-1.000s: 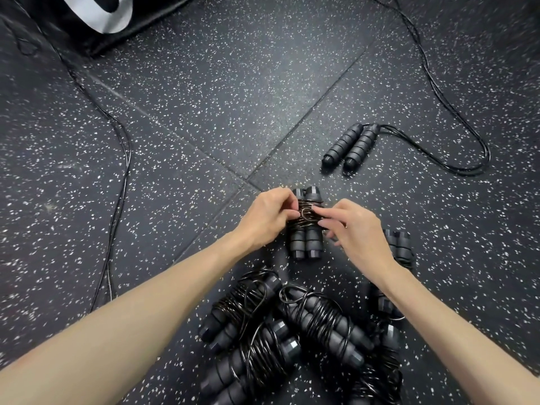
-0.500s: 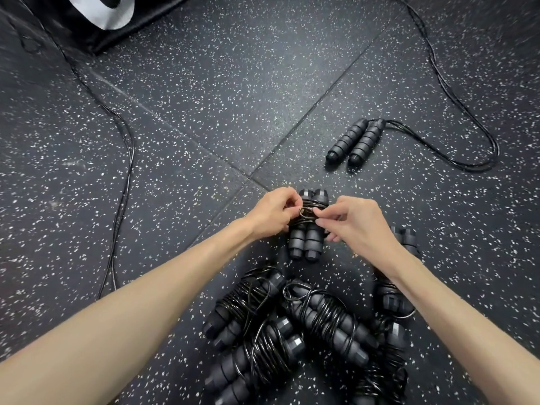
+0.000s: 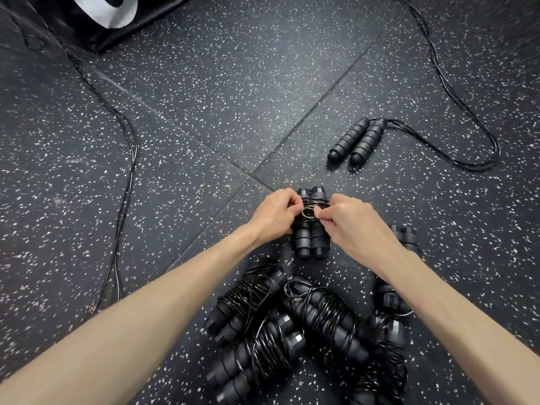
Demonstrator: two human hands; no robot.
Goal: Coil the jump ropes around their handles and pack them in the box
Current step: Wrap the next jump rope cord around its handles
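A black jump rope (image 3: 312,241) with its two handles side by side lies on the floor, its cord coiled round the upper half. My left hand (image 3: 274,215) grips the handles from the left. With thumb and fingers my right hand (image 3: 349,220) pinches a small end loop of cord on top of the coil. Several coiled ropes (image 3: 286,325) are piled just in front of me. An uncoiled rope (image 3: 358,140) lies further back to the right, its cord trailing away. No box is visible.
The floor is dark speckled rubber tile (image 3: 222,112). A long loose cord (image 3: 128,176) runs down the left side. A black object with a white mark (image 3: 111,13) sits at the top left. More coiled ropes (image 3: 393,299) lie under my right forearm.
The handles and both hands sit slightly further from me in the frame. My right fingers have closed tighter on the small cord loop atop the coil.
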